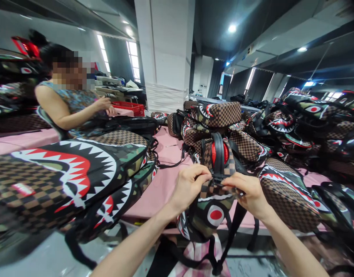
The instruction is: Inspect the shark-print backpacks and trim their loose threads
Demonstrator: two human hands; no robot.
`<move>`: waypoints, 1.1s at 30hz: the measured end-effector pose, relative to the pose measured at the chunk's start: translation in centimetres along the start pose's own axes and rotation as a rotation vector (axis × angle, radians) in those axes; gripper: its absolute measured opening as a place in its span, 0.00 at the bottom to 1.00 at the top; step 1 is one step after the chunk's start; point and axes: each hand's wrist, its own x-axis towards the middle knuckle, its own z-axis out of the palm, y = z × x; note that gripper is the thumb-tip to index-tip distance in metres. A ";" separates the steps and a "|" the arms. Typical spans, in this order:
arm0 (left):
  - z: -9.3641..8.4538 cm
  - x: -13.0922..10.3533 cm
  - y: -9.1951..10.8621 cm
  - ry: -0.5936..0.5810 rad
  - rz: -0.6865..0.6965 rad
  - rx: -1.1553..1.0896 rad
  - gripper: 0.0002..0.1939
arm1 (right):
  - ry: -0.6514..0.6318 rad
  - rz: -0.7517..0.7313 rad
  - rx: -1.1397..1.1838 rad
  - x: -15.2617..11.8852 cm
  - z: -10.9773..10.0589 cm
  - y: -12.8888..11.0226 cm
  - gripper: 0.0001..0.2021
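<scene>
- Two bare hands at work on one checkered backpack (215,214), seen at the near edge of the pink table (168,184), its round red eye facing the person.
- Step in hand, my judgement: close finger work on a narrow dark strip (217,178) at the foot of the black handle (218,154). Zip, cord or webbing: cannot tell from where I stand.
- Next move, judged: calls for both pinches kept firm, the strip lined up between them and the handle clear of the fingers.
- Left hand (190,184): grip closed to a pinch, thumb against forefinger, apparently on the strip's left end.
- Right hand (250,191): grip likewise nearly closed, fingertips meeting at the strip's other end; exact contact partly hidden.
- Fingertips of the two hands near each other, not touching.
- Surroundings: shark-mouth bag (87,165) to the left, heaped bags (306,119) to the right; co-worker (74,109) seated beyond, hands apart from this work.
</scene>
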 end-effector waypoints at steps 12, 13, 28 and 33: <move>0.9 0.0 0.7 0.089 -0.011 0.069 0.09 | 0.000 0.283 -0.328 0.9 -1.9 -1.2 0.08; 0.8 0.0 0.7 0.089 -0.003 0.077 0.09 | -0.016 0.253 -0.332 1.2 -1.9 -1.1 0.07; -3.8 0.9 -0.9 0.005 0.006 0.330 0.16 | -0.040 0.267 -0.136 1.5 -2.3 -0.4 0.07; -5.1 4.2 -0.3 0.180 0.002 0.447 0.15 | 0.020 0.396 0.090 0.8 -2.1 0.3 0.07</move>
